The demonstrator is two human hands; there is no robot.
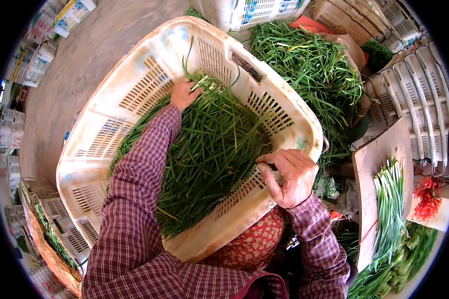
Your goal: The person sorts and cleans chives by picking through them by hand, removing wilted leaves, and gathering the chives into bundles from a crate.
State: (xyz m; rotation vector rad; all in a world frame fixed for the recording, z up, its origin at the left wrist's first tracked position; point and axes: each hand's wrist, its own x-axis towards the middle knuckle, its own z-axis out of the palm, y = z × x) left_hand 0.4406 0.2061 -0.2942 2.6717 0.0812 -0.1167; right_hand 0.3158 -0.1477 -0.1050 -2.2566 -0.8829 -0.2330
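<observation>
A large, dirty white plastic crate with slotted walls leans against my lap. Long green garlic chives lie loosely heaped inside it. My left hand reaches deep into the crate near the far wall, its fingers closed on the pale stem ends of some chives. Part of the grip is hidden by the greens. My right hand holds the near right rim of the crate, its fingers curled over the edge and the thumb bent.
A big pile of loose chives lies right of the crate. A tied-looking bundle rests on a board at the right, near red ties. Stacked crates stand behind; more crates are at the left.
</observation>
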